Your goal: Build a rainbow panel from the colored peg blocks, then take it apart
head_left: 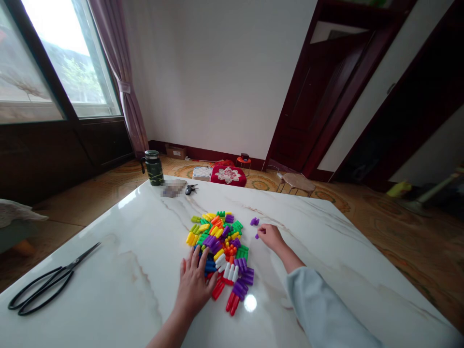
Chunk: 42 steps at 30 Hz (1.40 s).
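A pile of colourful plastic toy blocks (217, 232) lies on the white marble-patterned table. My left hand (195, 280) rests on the near left edge of the pile, fingers spread over blue blocks (210, 264) and red ones. To the right of the pile, my right hand (271, 237) is closed, with a small purple block (257, 236) showing at its fingertips. Just beyond that hand another purple block (254, 221) sits apart from the pile. White blocks (230, 272) and more purple blocks (247, 275) lie at the pile's near right side.
Large black-handled scissors (50, 282) lie at the table's left. Near the far left corner stand a dark green bottle (154, 169), a blurred-out item (173, 188) and keys (191, 189). Past the far edge are a red flowered cushion (228, 176) and a stool (297, 182).
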{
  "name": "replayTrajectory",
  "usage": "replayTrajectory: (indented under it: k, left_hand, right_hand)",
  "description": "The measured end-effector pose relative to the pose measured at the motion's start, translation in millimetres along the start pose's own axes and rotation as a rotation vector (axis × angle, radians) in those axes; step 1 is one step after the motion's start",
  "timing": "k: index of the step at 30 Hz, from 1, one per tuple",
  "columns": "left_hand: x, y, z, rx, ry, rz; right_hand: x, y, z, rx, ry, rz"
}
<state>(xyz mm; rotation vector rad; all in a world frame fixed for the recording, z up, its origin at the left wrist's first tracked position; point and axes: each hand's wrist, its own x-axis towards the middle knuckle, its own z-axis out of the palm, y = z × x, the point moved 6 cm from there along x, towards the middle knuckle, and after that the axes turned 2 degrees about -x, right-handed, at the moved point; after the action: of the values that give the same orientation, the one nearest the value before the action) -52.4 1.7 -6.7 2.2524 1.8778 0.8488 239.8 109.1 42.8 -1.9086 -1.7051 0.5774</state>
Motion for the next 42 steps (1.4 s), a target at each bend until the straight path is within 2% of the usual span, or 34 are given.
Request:
replayTrajectory:
  k: [6, 14, 18, 28, 42]
  left_hand:
    - [-1, -1, -0.1, -0.005, 0.014, 0.012]
    - [-1, 0, 0.1, -0.001, 0.012, 0.006]
    - [-1, 0, -0.3, 0.009, 0.010, 0.012]
    - [-1, -1, 0.8, 0.019, 0.013, 0.013]
    - [-3, -3, 4.0, 0.027, 0.035, 0.014]
  right_hand:
    - [-2, 10, 10, -0.234, 0.065, 0.024]
    - [-23, 41, 19, -0.322, 0.154, 0.168]
    - [-19, 41, 24, -0.352, 0.191, 0.197]
    - [12, 33, 32, -0.411, 0.229, 0.240]
    - [19, 31, 36, -0.465, 0.249, 0.229]
